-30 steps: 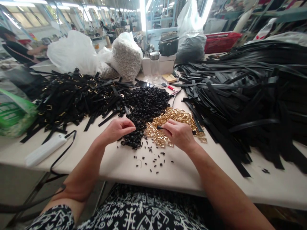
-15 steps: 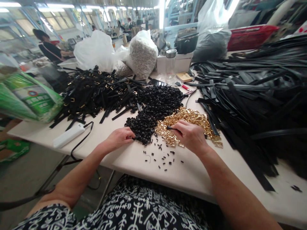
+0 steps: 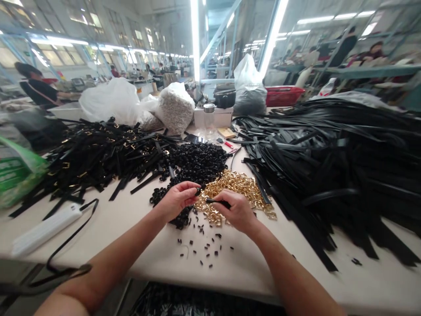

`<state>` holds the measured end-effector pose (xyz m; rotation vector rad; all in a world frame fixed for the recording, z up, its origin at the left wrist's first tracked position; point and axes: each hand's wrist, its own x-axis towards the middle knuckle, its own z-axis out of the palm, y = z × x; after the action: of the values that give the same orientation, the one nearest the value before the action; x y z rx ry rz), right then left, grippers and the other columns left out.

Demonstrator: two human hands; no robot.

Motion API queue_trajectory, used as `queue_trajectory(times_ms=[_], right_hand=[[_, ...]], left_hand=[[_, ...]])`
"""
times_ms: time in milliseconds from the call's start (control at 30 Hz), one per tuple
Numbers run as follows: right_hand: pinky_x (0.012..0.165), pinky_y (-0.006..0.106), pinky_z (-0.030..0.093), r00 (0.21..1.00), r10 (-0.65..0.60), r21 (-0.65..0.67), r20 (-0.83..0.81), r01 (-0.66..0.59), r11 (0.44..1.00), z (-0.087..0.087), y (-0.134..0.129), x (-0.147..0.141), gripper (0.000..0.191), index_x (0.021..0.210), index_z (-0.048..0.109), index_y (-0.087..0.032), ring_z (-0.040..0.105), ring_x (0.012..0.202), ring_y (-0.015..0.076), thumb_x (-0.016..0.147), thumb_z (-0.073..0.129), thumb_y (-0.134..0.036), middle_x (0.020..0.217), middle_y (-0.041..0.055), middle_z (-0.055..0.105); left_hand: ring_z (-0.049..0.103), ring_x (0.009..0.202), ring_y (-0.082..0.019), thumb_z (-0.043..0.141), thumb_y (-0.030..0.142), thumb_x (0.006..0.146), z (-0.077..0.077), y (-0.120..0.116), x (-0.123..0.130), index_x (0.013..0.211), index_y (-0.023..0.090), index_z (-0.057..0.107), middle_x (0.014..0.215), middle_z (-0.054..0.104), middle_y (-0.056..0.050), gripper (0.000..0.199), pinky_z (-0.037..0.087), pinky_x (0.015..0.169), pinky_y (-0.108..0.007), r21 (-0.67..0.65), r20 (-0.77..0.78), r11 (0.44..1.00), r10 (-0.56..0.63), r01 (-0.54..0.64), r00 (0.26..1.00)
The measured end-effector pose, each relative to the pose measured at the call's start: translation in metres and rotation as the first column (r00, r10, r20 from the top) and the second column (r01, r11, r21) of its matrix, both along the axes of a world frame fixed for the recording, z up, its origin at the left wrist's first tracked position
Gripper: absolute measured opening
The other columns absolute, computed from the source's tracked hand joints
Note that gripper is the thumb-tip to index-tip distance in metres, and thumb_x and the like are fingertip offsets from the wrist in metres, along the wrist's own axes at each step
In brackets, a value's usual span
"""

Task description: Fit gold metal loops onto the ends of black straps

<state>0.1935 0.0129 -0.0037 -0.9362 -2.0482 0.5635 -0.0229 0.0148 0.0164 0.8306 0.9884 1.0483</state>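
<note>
Between thumb and fingers, my left hand (image 3: 179,199) pinches a small black loop (image 3: 198,192) above the edge of the black loop pile (image 3: 200,160). A black strap (image 3: 219,202) is gripped in my right hand (image 3: 235,210), its end pointing left toward the loop. The two hands are close but apart. Beneath and behind my right hand lies a heap of gold buckles (image 3: 241,186). Small black bits (image 3: 216,253) are scattered on the table in front of the hands.
Finished-looking straps with buckles (image 3: 108,149) pile up at left, long black strips (image 3: 312,162) at right. A white power strip (image 3: 48,226) lies on the table (image 3: 158,259) at front left. Behind stand a glass jar (image 3: 209,118) and plastic bags (image 3: 176,107). Other people sit far back.
My left hand has risen from the pile's edge and come nearer my right hand, now with a loop visible in its fingers. The head view has tilted up and shifted.
</note>
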Motion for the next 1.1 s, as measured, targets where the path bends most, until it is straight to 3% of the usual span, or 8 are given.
queue_trajectory(times_ms=[167, 433, 533, 733, 833, 933, 1000, 1100], right_hand=[[0.058, 0.023, 0.041, 0.984, -0.006, -0.199, -0.179, -0.030, 0.979, 0.005, 0.000, 0.001, 0.013, 0.076, 0.066, -0.018, 0.054, 0.061, 0.0110, 0.085, 0.065, -0.028, 0.068, -0.0016, 0.063], [0.052, 0.022, 0.034, 0.968, -0.013, -0.461, -0.252, -0.108, 0.881, 0.005, 0.001, 0.003, 0.017, 0.073, 0.066, -0.016, 0.045, 0.055, 0.0085, 0.081, 0.065, -0.031, 0.061, -0.0033, 0.056], [0.051, 0.022, 0.032, 0.970, -0.012, -0.505, -0.242, -0.116, 0.855, 0.005, 0.002, 0.004, 0.017, 0.073, 0.065, -0.016, 0.042, 0.053, 0.0082, 0.080, 0.065, -0.032, 0.059, -0.0040, 0.053], [0.053, 0.022, 0.034, 0.986, 0.010, -0.485, -0.167, -0.091, 0.870, 0.004, 0.002, 0.003, 0.015, 0.071, 0.066, -0.015, 0.045, 0.055, 0.0086, 0.079, 0.064, -0.028, 0.060, -0.0033, 0.056], [0.056, 0.022, 0.037, 0.991, 0.049, -0.438, -0.122, -0.098, 0.894, 0.006, 0.003, 0.003, 0.014, 0.075, 0.067, -0.016, 0.050, 0.059, 0.0100, 0.082, 0.061, -0.025, 0.064, -0.0020, 0.059], [0.066, 0.027, 0.045, 0.991, 0.096, -0.382, -0.088, -0.123, 0.916, 0.006, 0.003, 0.004, 0.025, 0.105, 0.065, -0.016, 0.057, 0.069, 0.0141, 0.092, 0.050, -0.031, 0.077, 0.0014, 0.065], [0.080, 0.034, 0.048, 0.993, 0.087, -0.341, -0.076, -0.108, 0.934, 0.004, 0.002, 0.004, 0.039, 0.128, 0.053, -0.016, 0.062, 0.087, 0.0188, 0.097, 0.041, -0.036, 0.099, 0.0074, 0.068], [0.099, 0.040, 0.042, 0.994, 0.088, -0.287, -0.058, -0.101, 0.952, -0.001, 0.002, 0.002, 0.049, 0.139, 0.041, -0.015, 0.054, 0.119, 0.0237, 0.099, 0.034, -0.041, 0.132, 0.0134, 0.056]], left_hand=[[0.065, 0.067, -0.009, 0.084, 0.026, 0.063, -0.023, -0.003, 0.028, 0.083, 0.015, 0.070, 0.079, 0.070, -0.001, 0.027, 0.053, 0.066, -0.018, 0.063, 0.119, 0.997, 0.029, -0.036, 0.993], [0.063, 0.070, -0.011, 0.080, 0.026, 0.068, -0.030, -0.011, 0.029, 0.085, 0.017, 0.070, 0.081, 0.069, -0.001, 0.022, 0.052, 0.067, -0.022, 0.330, -0.056, 0.942, 0.075, -0.052, 0.996], [0.062, 0.074, -0.012, 0.077, 0.023, 0.072, -0.029, -0.011, 0.027, 0.087, 0.018, 0.070, 0.083, 0.066, -0.002, 0.017, 0.051, 0.067, -0.022, 0.532, -0.211, 0.846, 0.130, 0.002, 0.969], [0.064, 0.082, -0.015, 0.071, 0.017, 0.079, -0.028, -0.012, 0.022, 0.088, 0.020, 0.070, 0.089, 0.067, -0.004, 0.010, 0.053, 0.075, -0.028, 0.791, -0.482, 0.545, 0.276, 0.278, 0.831], [0.065, 0.082, -0.015, 0.070, 0.017, 0.080, -0.029, -0.010, 0.022, 0.090, 0.020, 0.069, 0.089, 0.068, -0.004, 0.011, 0.054, 0.074, -0.027, 0.809, -0.510, 0.499, 0.331, 0.311, 0.794], [0.066, 0.082, -0.014, 0.070, 0.017, 0.080, -0.031, -0.007, 0.023, 0.092, 0.021, 0.068, 0.090, 0.069, -0.004, 0.013, 0.055, 0.075, -0.027, 0.822, -0.500, 0.487, 0.371, 0.294, 0.783], [0.066, 0.084, -0.015, 0.069, 0.016, 0.080, -0.033, -0.007, 0.025, 0.093, 0.021, 0.068, 0.091, 0.070, -0.004, 0.014, 0.055, 0.076, -0.027, 0.832, -0.507, 0.448, 0.371, 0.328, 0.778], [0.067, 0.083, -0.015, 0.069, 0.016, 0.081, -0.035, -0.008, 0.031, 0.093, 0.022, 0.069, 0.091, 0.071, -0.004, 0.013, 0.055, 0.077, -0.028, 0.834, -0.528, 0.378, 0.338, 0.401, 0.779]])
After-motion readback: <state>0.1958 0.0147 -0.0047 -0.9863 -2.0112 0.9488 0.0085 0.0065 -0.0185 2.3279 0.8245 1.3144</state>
